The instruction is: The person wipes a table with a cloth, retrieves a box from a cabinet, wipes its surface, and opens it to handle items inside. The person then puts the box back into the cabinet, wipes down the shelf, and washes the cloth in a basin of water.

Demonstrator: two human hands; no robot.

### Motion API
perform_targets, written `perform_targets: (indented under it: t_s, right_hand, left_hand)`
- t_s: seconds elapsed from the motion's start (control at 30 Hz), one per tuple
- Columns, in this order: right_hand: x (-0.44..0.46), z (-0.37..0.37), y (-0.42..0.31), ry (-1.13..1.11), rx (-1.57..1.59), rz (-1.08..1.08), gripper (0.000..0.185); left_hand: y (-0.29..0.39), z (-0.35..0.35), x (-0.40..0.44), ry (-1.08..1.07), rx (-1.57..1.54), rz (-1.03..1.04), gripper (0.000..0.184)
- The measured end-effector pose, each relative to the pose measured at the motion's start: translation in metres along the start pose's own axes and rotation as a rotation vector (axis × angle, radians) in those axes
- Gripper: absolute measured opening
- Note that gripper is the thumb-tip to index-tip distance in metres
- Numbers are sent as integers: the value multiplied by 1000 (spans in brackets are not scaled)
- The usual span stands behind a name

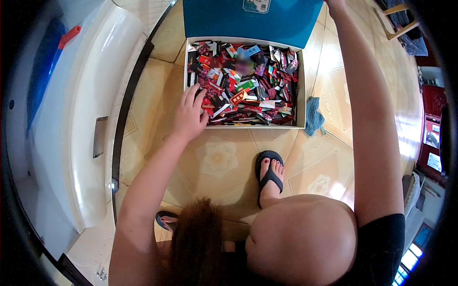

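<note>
A large cardboard box point(300, 102) with pale walls lies on the floor, filled with a jumble of small flattened packets point(245, 86) in red, black, white and green. Its blue lid point(214, 21) is raised at the far side. My left hand point(191, 114) rests at the box's front left corner, fingers apart and reaching over the rim against the packets. At the top edge of the view, my right hand point(336, 4) is beside the lid's right corner. Most of that hand is cut off, so its fingers are hidden.
A blue-grey cloth point(313, 117) lies on the tiled floor point(219, 159) right of the box. My foot in a black flip-flop point(270, 178) stands in front of it. A white glossy furniture piece point(98, 119) runs along the left. Wooden chair legs point(403, 29) show at upper right.
</note>
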State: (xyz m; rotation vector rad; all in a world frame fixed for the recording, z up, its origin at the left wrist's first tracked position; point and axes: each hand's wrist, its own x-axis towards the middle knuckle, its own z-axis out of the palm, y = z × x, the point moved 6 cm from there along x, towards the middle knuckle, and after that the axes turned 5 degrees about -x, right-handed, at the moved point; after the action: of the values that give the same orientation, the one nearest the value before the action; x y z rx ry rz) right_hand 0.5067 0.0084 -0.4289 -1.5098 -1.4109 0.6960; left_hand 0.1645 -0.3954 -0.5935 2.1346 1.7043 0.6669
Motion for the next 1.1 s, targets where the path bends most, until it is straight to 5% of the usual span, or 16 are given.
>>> perform_targets:
  t_s: [0.1,0.23,0.37,0.57,0.8,1.1]
  right_hand:
    - [-1,2,11,36,72,-68,58]
    - [-21,4,20,111,-308,-354,55]
    - [-96,23,31,-122,-476,-581,44]
    - [-239,53,47,-382,-605,-456,51]
    - [-282,61,99,-418,-852,-241,71]
    - [-337,81,82,-447,-1038,-357,81]
  left_hand:
    - [0,-3,1,-5,-4,3,58]
    - [0,0,1,-2,-50,-25,60]
    - [-2,-2,3,-35,-3,-65,67]
    - [10,-4,17,44,150,-151,76]
    - [5,9,21,91,122,-128,74]
    - [3,11,20,97,125,-109,70]
